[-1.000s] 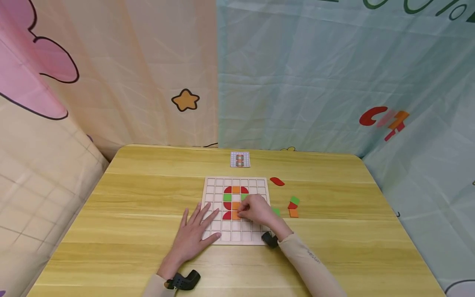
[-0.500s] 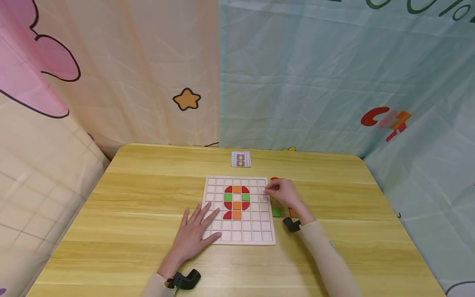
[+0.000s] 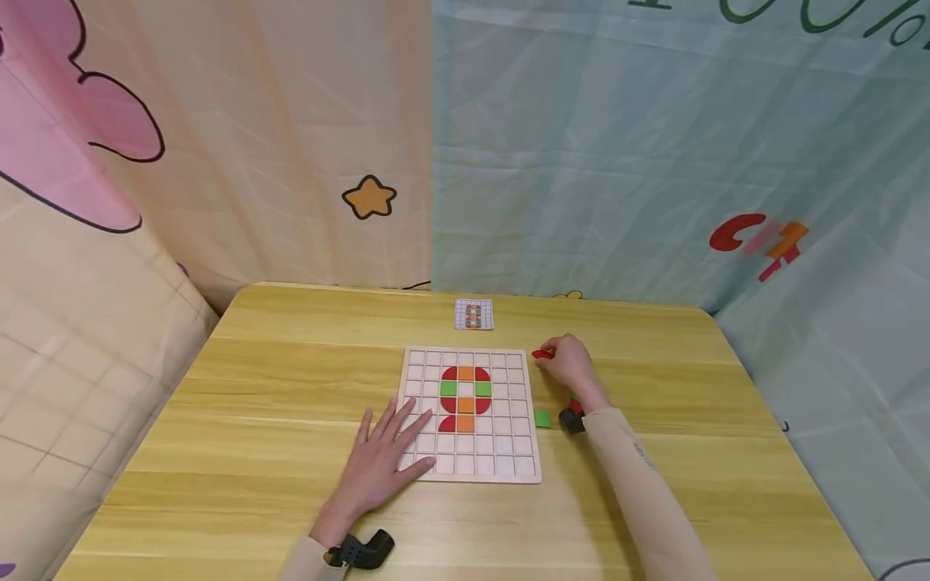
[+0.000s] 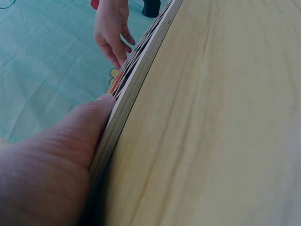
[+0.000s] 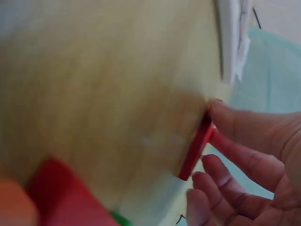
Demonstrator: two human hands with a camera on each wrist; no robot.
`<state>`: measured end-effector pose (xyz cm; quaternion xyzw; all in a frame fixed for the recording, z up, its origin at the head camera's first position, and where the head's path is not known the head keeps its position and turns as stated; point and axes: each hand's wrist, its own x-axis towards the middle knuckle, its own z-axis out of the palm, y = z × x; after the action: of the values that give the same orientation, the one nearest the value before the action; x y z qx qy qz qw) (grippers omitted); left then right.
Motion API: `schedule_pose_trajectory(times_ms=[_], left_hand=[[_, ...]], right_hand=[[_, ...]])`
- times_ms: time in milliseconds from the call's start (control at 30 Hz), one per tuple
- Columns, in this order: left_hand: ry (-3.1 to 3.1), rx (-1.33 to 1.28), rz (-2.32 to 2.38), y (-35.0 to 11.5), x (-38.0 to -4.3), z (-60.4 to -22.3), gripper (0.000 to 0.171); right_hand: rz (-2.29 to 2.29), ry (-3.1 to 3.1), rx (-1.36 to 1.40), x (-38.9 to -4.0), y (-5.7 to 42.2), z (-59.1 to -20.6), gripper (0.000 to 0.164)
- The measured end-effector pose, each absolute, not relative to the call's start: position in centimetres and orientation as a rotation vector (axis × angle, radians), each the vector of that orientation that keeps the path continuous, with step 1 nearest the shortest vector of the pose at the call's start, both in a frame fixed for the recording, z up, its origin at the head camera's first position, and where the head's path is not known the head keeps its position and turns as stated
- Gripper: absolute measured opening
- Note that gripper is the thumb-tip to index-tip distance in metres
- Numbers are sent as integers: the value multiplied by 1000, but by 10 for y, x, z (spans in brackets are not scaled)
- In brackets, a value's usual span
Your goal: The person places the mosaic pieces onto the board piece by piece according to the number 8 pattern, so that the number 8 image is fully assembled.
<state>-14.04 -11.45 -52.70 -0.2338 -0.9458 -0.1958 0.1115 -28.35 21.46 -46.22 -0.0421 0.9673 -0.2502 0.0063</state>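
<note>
My left hand (image 3: 385,452) lies spread, fingers straight, on the near left corner of a white gridded board (image 3: 508,444); its thumb (image 4: 89,117) runs along the board's edge in the left wrist view. Beyond the board's far right corner, my right hand (image 3: 571,363) pinches a thin red tile (image 5: 195,148) between thumb and index finger, close over the table. Its other fingers curl loosely. On the board sit red curved-edge tiles, orange squares (image 3: 466,405) and green squares (image 3: 448,389), arranged in the middle columns.
A small pattern card (image 3: 474,315) lies behind the board. A green square (image 3: 542,418) rests by the board's right edge. More loose tiles (image 5: 66,193), red, orange and green, lie below the right wrist. A printed curtain (image 3: 581,161) hangs behind the table.
My right hand has left the board's middle, moving right and away to the loose red tile. A red tile it covered now shows on the third row's right. My left hand stays put.
</note>
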Motion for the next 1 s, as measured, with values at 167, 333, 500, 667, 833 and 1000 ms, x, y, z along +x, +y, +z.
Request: schedule_pose_trajectory(times_ms=[167,333,500,667,833,1000], left_hand=[[-2800,-684,-568,-114,-141,-525,67],[-2804,-681,-578,-114,-141,-525,67],[-2792,-686,-586,-115,-142,-526,67],[-2779,-687,-583,-115,-142,-528,67],[-2775,-694,-583,-114,-141,-529,67],[-2772,-687,-584,-114,-142,-528,67]], right_hand=[[-717,3073,-129,-284,214,-464,21],[-798,3060,-132,-286,214,-464,20],[-1007,2975,-134,-287,218,-471,24],[-1174,2915,-156,-281,222,-477,23],[-1302,2876,-172,-262,215,-472,18],[-1349,2754,-268,-241,193,-466,15]])
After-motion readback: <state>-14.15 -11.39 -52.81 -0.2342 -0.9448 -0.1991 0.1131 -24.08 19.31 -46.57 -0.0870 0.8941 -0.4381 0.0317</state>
